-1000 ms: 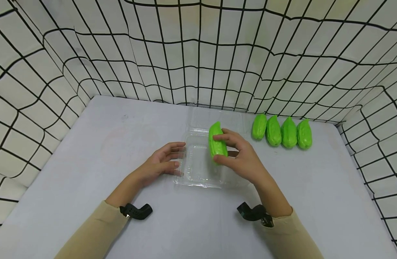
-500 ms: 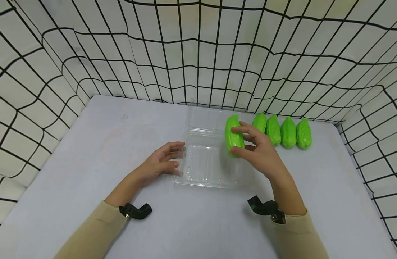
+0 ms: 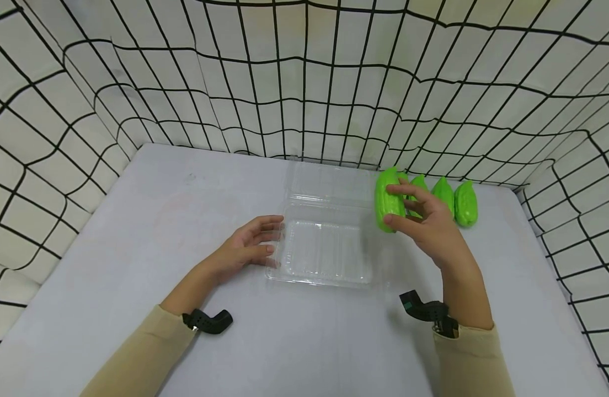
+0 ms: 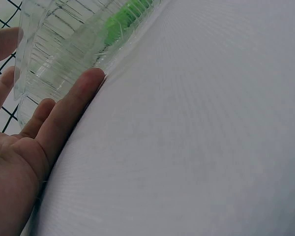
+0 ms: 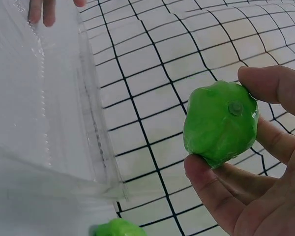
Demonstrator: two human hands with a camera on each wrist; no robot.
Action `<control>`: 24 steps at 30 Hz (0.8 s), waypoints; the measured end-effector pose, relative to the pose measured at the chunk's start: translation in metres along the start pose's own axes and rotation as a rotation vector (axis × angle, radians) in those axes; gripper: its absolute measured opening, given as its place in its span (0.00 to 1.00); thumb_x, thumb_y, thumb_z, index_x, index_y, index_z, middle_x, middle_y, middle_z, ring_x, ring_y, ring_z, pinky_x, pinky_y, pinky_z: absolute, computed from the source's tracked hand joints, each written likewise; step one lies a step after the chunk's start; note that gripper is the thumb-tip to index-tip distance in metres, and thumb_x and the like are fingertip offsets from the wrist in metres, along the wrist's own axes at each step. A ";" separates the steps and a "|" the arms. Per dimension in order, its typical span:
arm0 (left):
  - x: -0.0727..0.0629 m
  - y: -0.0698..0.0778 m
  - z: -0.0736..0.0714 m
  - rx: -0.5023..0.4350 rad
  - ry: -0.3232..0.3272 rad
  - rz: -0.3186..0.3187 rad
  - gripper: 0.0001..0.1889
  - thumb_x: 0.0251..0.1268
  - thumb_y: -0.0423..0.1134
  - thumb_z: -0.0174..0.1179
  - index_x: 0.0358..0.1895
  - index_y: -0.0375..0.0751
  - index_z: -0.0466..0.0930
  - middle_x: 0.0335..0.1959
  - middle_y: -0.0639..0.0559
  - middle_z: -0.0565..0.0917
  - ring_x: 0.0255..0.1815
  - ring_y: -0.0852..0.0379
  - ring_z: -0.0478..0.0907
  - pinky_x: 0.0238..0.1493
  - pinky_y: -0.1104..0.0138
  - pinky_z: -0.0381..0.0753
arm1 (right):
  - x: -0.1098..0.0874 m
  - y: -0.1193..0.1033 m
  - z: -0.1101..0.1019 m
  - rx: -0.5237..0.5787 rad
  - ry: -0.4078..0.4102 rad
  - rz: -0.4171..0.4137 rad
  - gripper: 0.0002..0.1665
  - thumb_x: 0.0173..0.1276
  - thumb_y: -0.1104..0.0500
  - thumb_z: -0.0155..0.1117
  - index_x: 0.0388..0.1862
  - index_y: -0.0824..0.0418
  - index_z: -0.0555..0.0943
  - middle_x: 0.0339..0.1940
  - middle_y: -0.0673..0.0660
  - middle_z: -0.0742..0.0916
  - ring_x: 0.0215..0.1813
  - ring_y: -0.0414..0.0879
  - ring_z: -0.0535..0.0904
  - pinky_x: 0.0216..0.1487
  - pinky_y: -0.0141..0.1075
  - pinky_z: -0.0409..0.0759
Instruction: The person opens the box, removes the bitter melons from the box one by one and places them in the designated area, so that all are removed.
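My right hand grips a bright green ribbed fruit, glossy and pointed at the far end. Thumb and fingers pinch its sides, and the right wrist view shows the blunt, lobed end of the fruit with a round stem scar. A clear plastic clamshell box lies with its lid folded back toward the mesh. Beside its left wall my left hand rests with relaxed fingers, touching the box edge. The held fruit is just right of the box and overlaps the nearest fruit of the row behind it.
Several like green fruits stand in a row at the back right of the white table, partly behind my right hand. Black wire mesh over pale walls encloses the back and both sides.
My right hand has carried the green fruit from above the box rightward and a little back, toward the row. The left hand has stayed at the box's left edge.
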State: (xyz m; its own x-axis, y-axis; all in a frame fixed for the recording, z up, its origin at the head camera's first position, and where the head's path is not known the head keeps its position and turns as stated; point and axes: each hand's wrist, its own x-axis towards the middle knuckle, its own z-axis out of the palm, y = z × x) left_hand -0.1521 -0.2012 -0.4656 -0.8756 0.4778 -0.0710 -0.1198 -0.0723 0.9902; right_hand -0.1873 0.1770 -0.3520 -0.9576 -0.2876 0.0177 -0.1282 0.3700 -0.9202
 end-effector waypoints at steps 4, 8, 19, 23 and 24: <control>0.000 0.001 0.000 0.003 0.004 -0.004 0.34 0.70 0.30 0.57 0.77 0.41 0.56 0.76 0.42 0.57 0.75 0.40 0.58 0.53 0.52 0.84 | -0.002 0.002 -0.010 0.026 0.031 -0.002 0.31 0.66 0.61 0.71 0.68 0.55 0.75 0.80 0.48 0.63 0.70 0.60 0.68 0.51 0.25 0.80; 0.000 0.001 0.000 0.003 0.004 -0.004 0.34 0.70 0.30 0.57 0.77 0.41 0.55 0.76 0.42 0.57 0.75 0.40 0.58 0.53 0.51 0.84 | -0.003 0.004 -0.020 0.039 0.071 -0.001 0.31 0.66 0.62 0.70 0.69 0.54 0.75 0.79 0.50 0.63 0.70 0.59 0.68 0.51 0.24 0.80; 0.000 0.000 0.000 -0.002 0.000 0.004 0.34 0.70 0.30 0.57 0.77 0.41 0.55 0.77 0.42 0.57 0.75 0.41 0.58 0.53 0.51 0.84 | -0.006 0.013 -0.045 -0.047 0.161 0.041 0.32 0.67 0.60 0.70 0.70 0.52 0.74 0.79 0.53 0.63 0.71 0.63 0.66 0.49 0.23 0.78; 0.000 -0.001 -0.001 -0.001 -0.001 0.007 0.35 0.70 0.30 0.58 0.77 0.40 0.55 0.77 0.42 0.57 0.75 0.41 0.58 0.53 0.51 0.84 | -0.008 0.015 -0.052 -0.102 0.165 0.091 0.32 0.67 0.56 0.71 0.69 0.50 0.74 0.78 0.49 0.64 0.73 0.59 0.65 0.49 0.22 0.77; 0.000 -0.001 -0.001 -0.001 -0.002 0.008 0.35 0.70 0.30 0.58 0.77 0.40 0.55 0.77 0.42 0.56 0.75 0.41 0.58 0.53 0.51 0.84 | -0.008 0.016 -0.053 -0.110 0.162 0.099 0.32 0.67 0.56 0.71 0.69 0.51 0.74 0.78 0.49 0.64 0.73 0.59 0.65 0.49 0.21 0.77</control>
State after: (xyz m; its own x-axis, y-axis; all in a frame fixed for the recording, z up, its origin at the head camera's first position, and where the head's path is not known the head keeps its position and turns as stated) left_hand -0.1523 -0.2018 -0.4670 -0.8756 0.4789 -0.0631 -0.1136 -0.0772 0.9905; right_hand -0.1950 0.2325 -0.3461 -0.9947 -0.1028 0.0005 -0.0507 0.4864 -0.8723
